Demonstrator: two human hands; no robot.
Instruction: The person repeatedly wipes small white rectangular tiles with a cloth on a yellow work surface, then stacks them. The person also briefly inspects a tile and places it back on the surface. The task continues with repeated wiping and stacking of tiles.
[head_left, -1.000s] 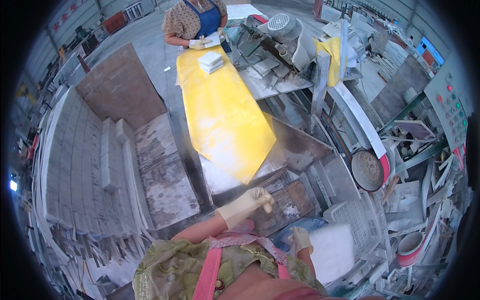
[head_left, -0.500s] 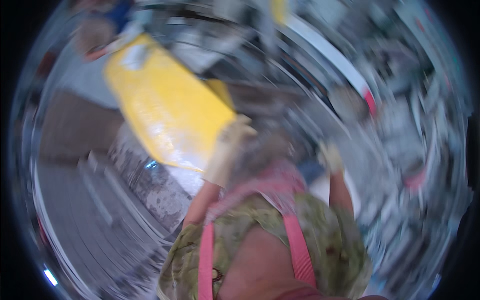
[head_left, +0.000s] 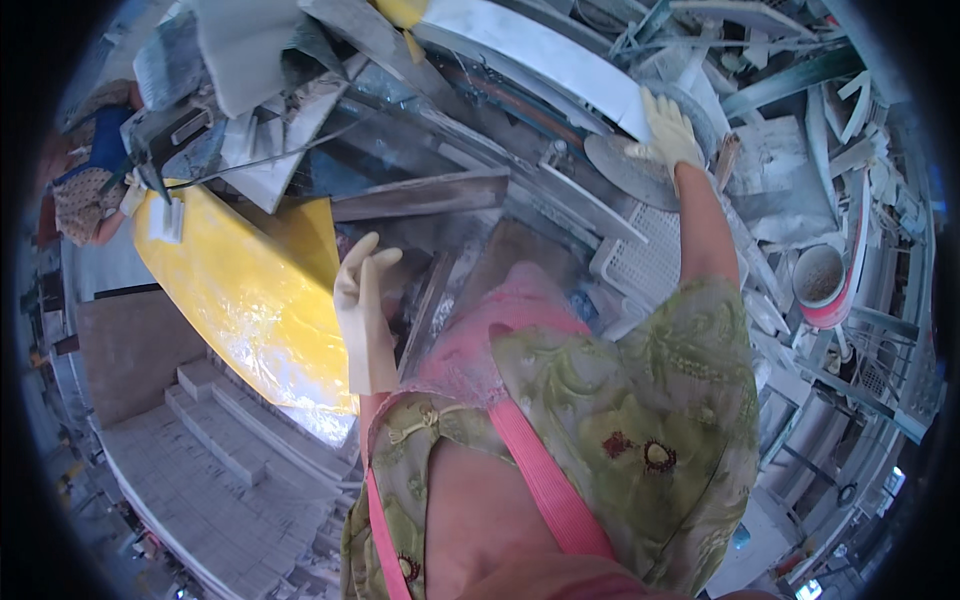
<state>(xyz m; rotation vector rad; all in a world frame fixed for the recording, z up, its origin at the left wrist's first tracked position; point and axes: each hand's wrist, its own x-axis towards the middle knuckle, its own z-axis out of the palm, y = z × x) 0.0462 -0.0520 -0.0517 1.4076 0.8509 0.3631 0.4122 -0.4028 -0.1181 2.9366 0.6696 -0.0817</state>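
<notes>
My left hand point(head_left: 366, 290), in a cream rubber glove, is raised at the right edge of a glossy yellow sheet point(head_left: 250, 290). Its fingers are loosely bent and apart, with nothing seen in them; whether the hand touches the sheet I cannot tell. My right hand point(head_left: 670, 138), gloved alike, reaches far forward with spread fingers at the near end of a long white curved panel point(head_left: 560, 55). It seems to rest there, beside a grey round dish-like piece point(head_left: 630, 170). At the sheet's far left corner is a co-worker's gloved hand point(head_left: 133, 194).
A white perforated crate point(head_left: 645, 255) stands ahead of me. Stacked pale grey strips point(head_left: 215, 430) and a brown board point(head_left: 135, 350) lie at the left. A worn wooden plank point(head_left: 425, 193) crosses the middle. Scrap panels point(head_left: 775, 160) and a pink-rimmed bucket point(head_left: 820, 285) crowd the right.
My right arm has stretched forward to the white panel. My left hand's fingers, over the yellow sheet's near right corner before, now stand up beside its edge. The view has turned and sharpened.
</notes>
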